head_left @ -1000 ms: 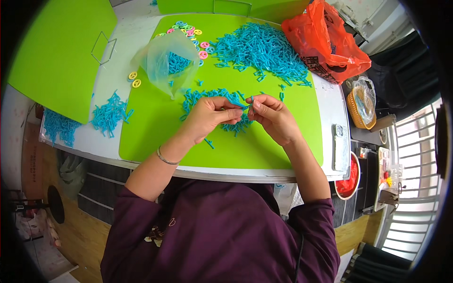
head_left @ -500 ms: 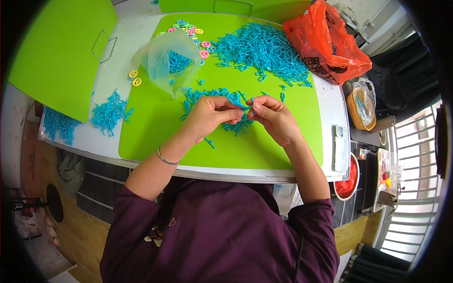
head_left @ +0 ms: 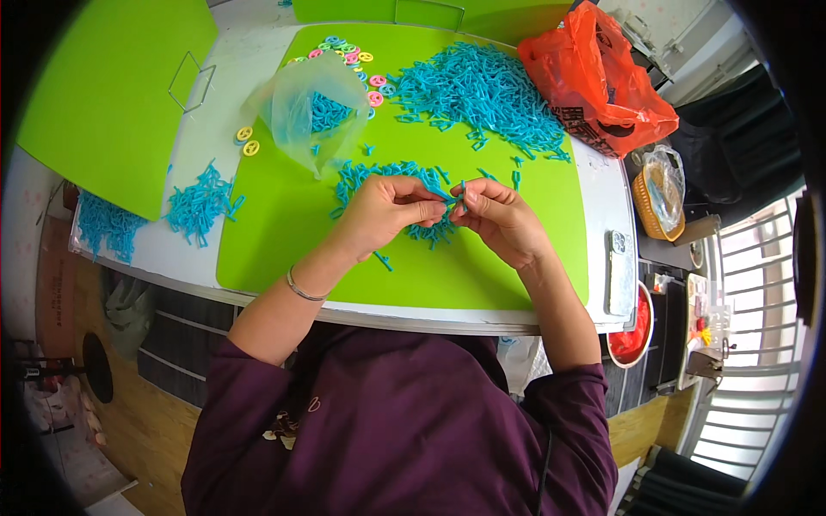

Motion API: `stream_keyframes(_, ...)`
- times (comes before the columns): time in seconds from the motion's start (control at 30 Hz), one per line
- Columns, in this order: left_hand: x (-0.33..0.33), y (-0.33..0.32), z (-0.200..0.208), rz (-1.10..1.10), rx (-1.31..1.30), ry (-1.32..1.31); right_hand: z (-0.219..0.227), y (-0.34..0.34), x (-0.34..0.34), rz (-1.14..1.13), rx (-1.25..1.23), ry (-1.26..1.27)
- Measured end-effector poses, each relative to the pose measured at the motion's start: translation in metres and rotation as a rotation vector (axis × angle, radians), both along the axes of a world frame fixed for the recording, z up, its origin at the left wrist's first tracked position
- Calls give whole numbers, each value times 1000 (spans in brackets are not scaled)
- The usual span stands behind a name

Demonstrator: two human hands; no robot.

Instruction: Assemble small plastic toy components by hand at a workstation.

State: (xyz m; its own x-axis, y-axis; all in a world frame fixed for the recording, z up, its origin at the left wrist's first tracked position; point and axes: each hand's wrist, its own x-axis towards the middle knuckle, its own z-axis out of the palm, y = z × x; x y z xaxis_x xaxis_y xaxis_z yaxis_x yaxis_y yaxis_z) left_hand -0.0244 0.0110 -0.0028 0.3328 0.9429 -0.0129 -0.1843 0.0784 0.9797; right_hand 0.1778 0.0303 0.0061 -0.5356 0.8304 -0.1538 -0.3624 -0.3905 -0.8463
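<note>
Over a small heap of blue plastic pieces (head_left: 391,172) on the green mat (head_left: 344,275), my two hands meet fingertip to fingertip. My left hand (head_left: 391,215) pinches a slim blue plastic piece (head_left: 437,191) between thumb and forefinger. In the pinch of my right hand (head_left: 499,215) is another small blue plastic piece (head_left: 463,189). The two pieces touch or nearly touch; fingers partly cover the spot, so I cannot tell if they are joined. One loose blue piece (head_left: 382,261) lies below my left hand.
A large blue pile (head_left: 482,95) spreads at the back right, beside a red plastic bag (head_left: 594,77). A translucent bag (head_left: 297,112) with blue pieces stands at the back left, near coloured rings (head_left: 376,81). Another blue heap (head_left: 202,206) lies left; a phone (head_left: 619,271) lies right.
My hands have stayed almost in place. The piece in my right fingers has come closer to the one in my left.
</note>
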Motion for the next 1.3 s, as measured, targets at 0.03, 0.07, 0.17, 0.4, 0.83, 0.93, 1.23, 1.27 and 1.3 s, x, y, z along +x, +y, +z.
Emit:
stream_keyframes(0.03,0,0,0,2,-4,11,1,0,0,-8,0,-21)
stream_keyframes(0.07,0,0,0,1,-4,11,2,0,0,-8,0,-21)
stream_keyframes(0.17,1,0,1,2,-3,-11,2,0,1,-32,-12,-11)
stream_keyframes(0.4,1,-1,1,-2,7,-11,3,1,4,21,9,-32)
stream_keyframes(0.83,-1,0,2,-37,2,25,6,-3,1,-47,168,-144)
stream_keyframes(0.93,2,-3,4,-5,-84,40,2,-3,-4,-87,159,-107)
stream_keyframes(1.23,-11,-3,14,89,653,557,9,-6,-2,28,525,-566)
stream_keyframes(1.27,-10,-4,14,88,653,557,6,-5,-2,27,525,-567)
stream_keyframes(1.3,-8,-5,15,149,654,526,3,-5,-2,-13,489,-476)
